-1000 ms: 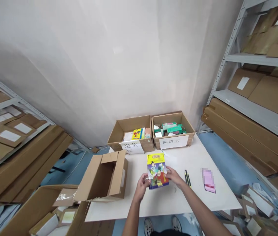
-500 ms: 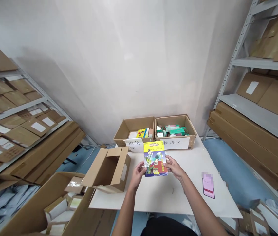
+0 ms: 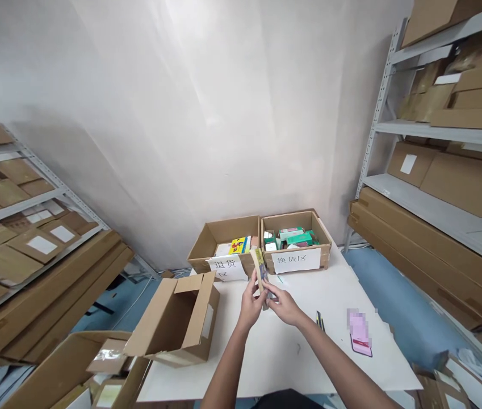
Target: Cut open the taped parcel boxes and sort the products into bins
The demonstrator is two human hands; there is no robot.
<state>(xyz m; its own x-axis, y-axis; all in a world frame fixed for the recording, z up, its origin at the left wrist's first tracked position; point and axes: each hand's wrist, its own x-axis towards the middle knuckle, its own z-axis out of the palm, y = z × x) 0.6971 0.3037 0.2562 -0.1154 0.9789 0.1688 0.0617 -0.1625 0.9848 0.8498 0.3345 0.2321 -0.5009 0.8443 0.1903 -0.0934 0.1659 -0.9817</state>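
A colourful book is held upright and edge-on above the white table, so its cover shows only as a narrow strip. My left hand is closed on its left side. From the right, my right hand grips the lower part, with its fingertips close to those of the left. Just behind the book stand two open cardboard boxes with white paper labels: the left box has a yellow book in it, the right box several green-and-white packages.
An open cardboard box stands at the table's left. A box cutter and a phone lie on the table to the right. A large carton of parcels is at lower left. Shelves flank both sides.
The book has turned from cover facing me to edge-on, and my hands have come closer together. The view has shifted, and the box cutter now shows beside my right forearm.
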